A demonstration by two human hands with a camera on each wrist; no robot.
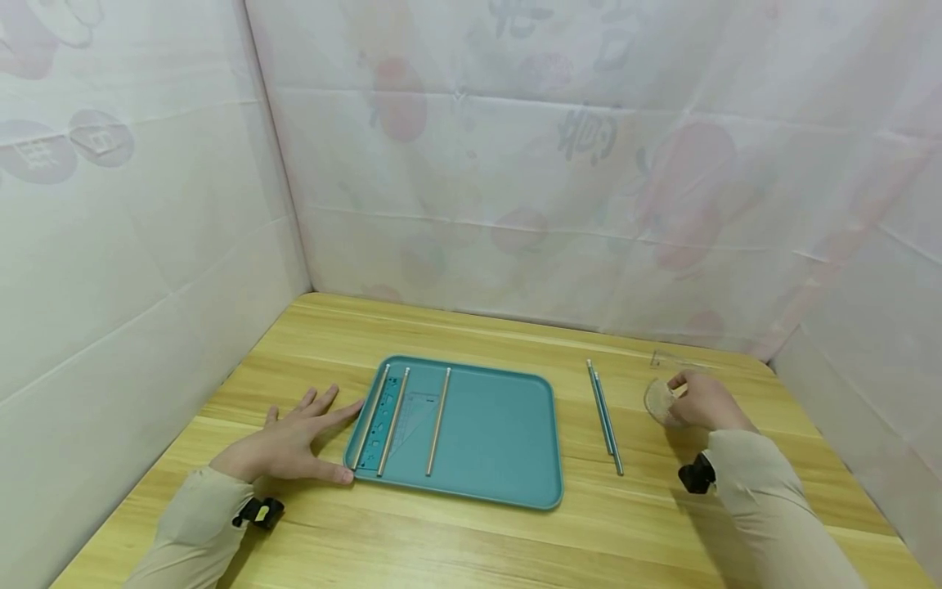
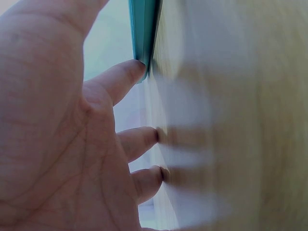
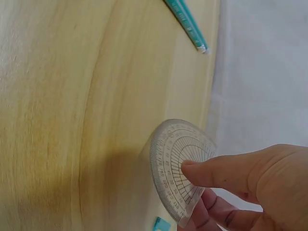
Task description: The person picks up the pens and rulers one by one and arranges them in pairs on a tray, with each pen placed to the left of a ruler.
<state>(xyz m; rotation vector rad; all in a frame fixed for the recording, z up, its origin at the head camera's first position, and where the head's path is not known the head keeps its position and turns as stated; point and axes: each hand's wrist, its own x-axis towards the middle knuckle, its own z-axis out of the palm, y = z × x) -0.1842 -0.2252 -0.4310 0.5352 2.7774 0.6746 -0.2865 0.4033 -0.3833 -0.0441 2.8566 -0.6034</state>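
My right hand (image 1: 699, 401) pinches a clear semicircular protractor (image 3: 168, 163) between thumb and fingers, over the right side of the table. In the right wrist view its degree markings show, and the thumb lies across its face. My left hand (image 1: 294, 442) is spread at the left side of a teal tray (image 1: 500, 433), with thumb and index finger touching its rim. On the tray lie a teal stencil ruler (image 1: 379, 421), a clear set square (image 1: 414, 421) and three gold-coloured pencils (image 1: 439, 421), roughly parallel.
Two teal pencils (image 1: 605, 417) lie side by side on the wooden table (image 1: 471, 548) between tray and right hand. Behind that hand is a clear flat piece (image 1: 666, 359), its kind unclear. Printed cloth walls (image 1: 471, 188) enclose the back and sides.
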